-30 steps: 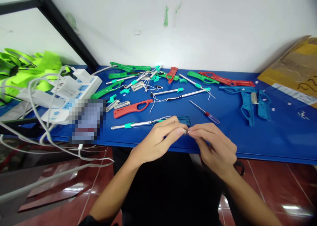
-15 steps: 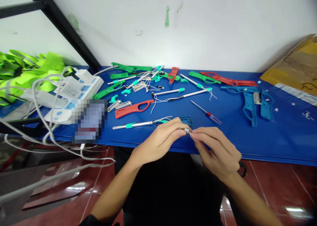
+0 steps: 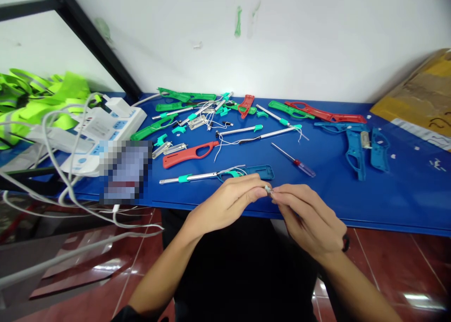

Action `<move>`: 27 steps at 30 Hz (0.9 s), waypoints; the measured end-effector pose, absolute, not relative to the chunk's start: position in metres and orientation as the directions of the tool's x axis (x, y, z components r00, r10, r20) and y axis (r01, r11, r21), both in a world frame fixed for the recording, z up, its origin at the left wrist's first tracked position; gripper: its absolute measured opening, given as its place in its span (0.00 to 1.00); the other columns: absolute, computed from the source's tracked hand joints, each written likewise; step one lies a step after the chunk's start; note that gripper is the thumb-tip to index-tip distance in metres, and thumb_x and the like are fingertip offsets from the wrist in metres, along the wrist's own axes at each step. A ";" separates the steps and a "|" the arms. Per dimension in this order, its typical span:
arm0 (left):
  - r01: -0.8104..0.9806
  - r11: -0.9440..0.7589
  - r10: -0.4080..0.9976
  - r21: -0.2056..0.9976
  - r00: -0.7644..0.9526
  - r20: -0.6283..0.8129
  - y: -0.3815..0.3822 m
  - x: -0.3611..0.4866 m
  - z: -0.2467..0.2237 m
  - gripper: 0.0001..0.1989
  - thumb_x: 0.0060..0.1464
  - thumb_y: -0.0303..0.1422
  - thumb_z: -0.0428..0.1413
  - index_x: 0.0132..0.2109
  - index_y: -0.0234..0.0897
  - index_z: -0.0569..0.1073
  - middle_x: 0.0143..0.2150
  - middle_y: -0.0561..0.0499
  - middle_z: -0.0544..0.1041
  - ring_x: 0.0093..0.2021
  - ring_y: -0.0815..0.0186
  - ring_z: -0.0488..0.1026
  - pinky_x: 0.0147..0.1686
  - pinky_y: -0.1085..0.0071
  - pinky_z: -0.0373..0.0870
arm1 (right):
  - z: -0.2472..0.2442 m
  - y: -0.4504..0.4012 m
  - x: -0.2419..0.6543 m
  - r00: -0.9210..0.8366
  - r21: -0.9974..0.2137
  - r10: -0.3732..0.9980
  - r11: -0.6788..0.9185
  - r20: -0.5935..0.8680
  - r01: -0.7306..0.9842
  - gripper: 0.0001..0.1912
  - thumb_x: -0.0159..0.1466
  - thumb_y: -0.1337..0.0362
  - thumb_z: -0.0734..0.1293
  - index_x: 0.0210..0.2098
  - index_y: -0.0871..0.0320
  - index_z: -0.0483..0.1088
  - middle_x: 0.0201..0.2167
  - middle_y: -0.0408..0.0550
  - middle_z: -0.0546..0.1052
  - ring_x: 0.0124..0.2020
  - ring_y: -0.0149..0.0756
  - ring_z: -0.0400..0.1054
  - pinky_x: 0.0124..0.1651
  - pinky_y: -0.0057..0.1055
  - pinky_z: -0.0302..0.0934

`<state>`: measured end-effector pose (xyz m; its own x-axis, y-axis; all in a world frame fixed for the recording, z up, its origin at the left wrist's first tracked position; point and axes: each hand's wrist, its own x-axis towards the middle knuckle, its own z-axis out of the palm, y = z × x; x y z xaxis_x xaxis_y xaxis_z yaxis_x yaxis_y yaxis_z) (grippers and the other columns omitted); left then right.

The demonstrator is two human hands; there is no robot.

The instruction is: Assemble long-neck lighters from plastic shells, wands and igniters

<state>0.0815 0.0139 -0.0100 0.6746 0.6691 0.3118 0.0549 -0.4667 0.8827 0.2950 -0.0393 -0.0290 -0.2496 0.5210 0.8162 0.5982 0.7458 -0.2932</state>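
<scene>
Over the front edge of the blue table, my left hand [image 3: 234, 200] pinches a small pale grey part [image 3: 268, 189] between thumb and fingers. My right hand [image 3: 308, 214] meets it there, its closed fingertips on the other end of the same part. Most of that piece is hidden by the fingers. Just behind my left hand lies an opened lighter: a blue handle shell [image 3: 263, 172] with a metal tube [image 3: 197, 176] and a teal trigger. A screwdriver [image 3: 303, 168] with a red and clear purple handle rests beyond my right hand.
Lighter shells, metal tubes, white wires and teal triggers lie across the table, including a red handle [image 3: 190, 153] and blue shells [image 3: 356, 155]. On the left are a power strip [image 3: 121, 127], cables and a blurred phone [image 3: 127, 171]. A cardboard box [image 3: 419, 96] stands right.
Both hands stay together at the small part, shifting slightly. The part has turned a little between the fingertips. Nothing on the table has moved.
</scene>
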 end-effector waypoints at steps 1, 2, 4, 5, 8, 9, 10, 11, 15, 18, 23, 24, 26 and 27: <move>0.051 -0.469 0.664 0.882 0.678 0.315 0.014 0.081 -0.010 0.16 0.80 0.35 0.46 0.49 0.35 0.77 0.44 0.47 0.79 0.46 0.63 0.75 0.49 0.68 0.70 | -0.030 -0.040 0.296 -0.258 -0.296 0.530 0.743 0.808 0.600 0.20 0.65 0.84 0.73 0.53 0.62 0.78 0.47 0.52 0.84 0.46 0.37 0.80 0.48 0.34 0.76; 0.049 -0.472 0.660 0.880 0.682 0.316 0.014 0.081 -0.010 0.16 0.80 0.35 0.46 0.49 0.35 0.77 0.43 0.47 0.78 0.45 0.63 0.75 0.48 0.68 0.70 | -0.030 -0.041 0.296 -0.263 -0.299 0.537 0.741 0.801 0.602 0.21 0.65 0.84 0.73 0.53 0.62 0.78 0.47 0.52 0.84 0.47 0.37 0.80 0.48 0.34 0.76; 0.049 -0.474 0.654 0.879 0.688 0.314 0.014 0.081 -0.009 0.16 0.80 0.36 0.46 0.47 0.35 0.76 0.40 0.48 0.76 0.43 0.64 0.73 0.46 0.68 0.69 | -0.031 -0.042 0.297 -0.266 -0.303 0.544 0.738 0.796 0.603 0.21 0.64 0.85 0.73 0.54 0.62 0.79 0.47 0.53 0.84 0.47 0.38 0.80 0.48 0.35 0.76; 0.050 -0.469 0.654 0.882 0.691 0.308 0.014 0.081 -0.009 0.16 0.80 0.36 0.46 0.46 0.36 0.75 0.38 0.49 0.75 0.41 0.64 0.72 0.45 0.68 0.68 | -0.031 -0.042 0.297 -0.266 -0.304 0.546 0.736 0.794 0.605 0.21 0.64 0.85 0.73 0.54 0.62 0.79 0.47 0.52 0.84 0.46 0.38 0.81 0.48 0.35 0.77; 0.042 -0.428 0.658 0.903 0.699 0.280 0.014 0.081 -0.008 0.18 0.80 0.37 0.45 0.39 0.37 0.70 0.34 0.52 0.69 0.37 0.66 0.68 0.42 0.69 0.66 | -0.031 -0.042 0.297 -0.258 -0.300 0.541 0.734 0.800 0.610 0.22 0.65 0.84 0.73 0.54 0.60 0.80 0.46 0.51 0.85 0.45 0.39 0.81 0.45 0.36 0.78; 0.036 -0.411 0.661 0.911 0.700 0.271 0.014 0.081 -0.008 0.19 0.80 0.37 0.45 0.37 0.38 0.69 0.33 0.53 0.68 0.36 0.66 0.68 0.41 0.69 0.66 | -0.031 -0.041 0.297 -0.253 -0.296 0.535 0.734 0.806 0.611 0.22 0.65 0.84 0.73 0.54 0.59 0.80 0.46 0.50 0.85 0.44 0.39 0.82 0.44 0.36 0.78; 0.033 -0.397 0.663 0.917 0.701 0.262 0.015 0.081 -0.008 0.19 0.80 0.37 0.46 0.36 0.38 0.68 0.33 0.53 0.67 0.35 0.66 0.67 0.40 0.69 0.66 | -0.032 -0.041 0.296 -0.248 -0.290 0.527 0.735 0.813 0.613 0.22 0.65 0.83 0.73 0.54 0.59 0.80 0.46 0.50 0.85 0.44 0.40 0.82 0.43 0.36 0.78; 0.033 -0.386 0.666 0.922 0.702 0.254 0.015 0.082 -0.007 0.19 0.80 0.37 0.46 0.36 0.38 0.67 0.33 0.53 0.67 0.35 0.66 0.67 0.40 0.69 0.66 | -0.032 -0.040 0.296 -0.244 -0.285 0.521 0.735 0.818 0.615 0.22 0.65 0.83 0.73 0.55 0.58 0.80 0.46 0.50 0.86 0.43 0.40 0.82 0.42 0.36 0.78; 0.054 -0.393 0.671 0.918 0.700 0.245 0.015 0.082 -0.007 0.20 0.80 0.39 0.45 0.37 0.38 0.68 0.33 0.52 0.68 0.36 0.65 0.67 0.40 0.67 0.67 | -0.033 -0.038 0.294 -0.220 -0.315 0.531 0.734 0.818 0.602 0.24 0.66 0.82 0.73 0.57 0.56 0.81 0.45 0.49 0.86 0.43 0.40 0.82 0.41 0.36 0.79; 0.064 -0.401 0.676 0.914 0.694 0.248 0.014 0.080 -0.008 0.22 0.80 0.41 0.43 0.37 0.38 0.69 0.35 0.51 0.70 0.37 0.65 0.69 0.41 0.67 0.68 | -0.033 -0.036 0.295 -0.223 -0.321 0.518 0.757 0.826 0.569 0.28 0.66 0.81 0.73 0.62 0.53 0.79 0.46 0.49 0.86 0.44 0.41 0.83 0.40 0.37 0.79; 0.029 -0.412 0.654 0.911 0.705 0.274 0.013 0.078 -0.010 0.18 0.80 0.39 0.44 0.47 0.36 0.76 0.37 0.49 0.72 0.39 0.64 0.71 0.44 0.67 0.69 | -0.032 -0.034 0.297 -0.266 -0.308 0.489 0.802 0.831 0.512 0.28 0.66 0.80 0.73 0.63 0.55 0.78 0.46 0.50 0.86 0.44 0.41 0.83 0.41 0.36 0.80; 0.015 -0.419 0.647 0.908 0.707 0.287 0.013 0.077 -0.010 0.18 0.80 0.39 0.45 0.48 0.36 0.76 0.38 0.49 0.72 0.40 0.64 0.71 0.44 0.67 0.69 | -0.031 -0.034 0.297 -0.267 -0.300 0.476 0.810 0.838 0.503 0.28 0.66 0.81 0.74 0.62 0.56 0.78 0.45 0.50 0.86 0.44 0.41 0.83 0.41 0.36 0.80; -0.017 -0.436 0.637 0.900 0.701 0.322 0.013 0.077 -0.011 0.18 0.81 0.39 0.44 0.49 0.35 0.76 0.37 0.50 0.72 0.40 0.65 0.71 0.45 0.68 0.69 | -0.029 -0.032 0.297 -0.251 -0.299 0.466 0.813 0.848 0.499 0.28 0.65 0.80 0.74 0.62 0.56 0.78 0.44 0.50 0.86 0.42 0.40 0.82 0.40 0.35 0.79; -0.032 -0.444 0.635 0.896 0.694 0.339 0.012 0.077 -0.011 0.19 0.81 0.39 0.44 0.50 0.35 0.77 0.37 0.50 0.71 0.39 0.65 0.71 0.44 0.68 0.68 | -0.027 -0.032 0.296 -0.241 -0.306 0.470 0.809 0.849 0.502 0.27 0.66 0.80 0.74 0.61 0.55 0.78 0.43 0.49 0.86 0.41 0.39 0.82 0.39 0.35 0.79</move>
<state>0.0769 0.0124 -0.0112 0.6945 0.6347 0.3389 -0.0316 -0.4436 0.8957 0.2961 -0.0319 -0.0269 -0.2409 0.4701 0.8491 0.5018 0.8092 -0.3056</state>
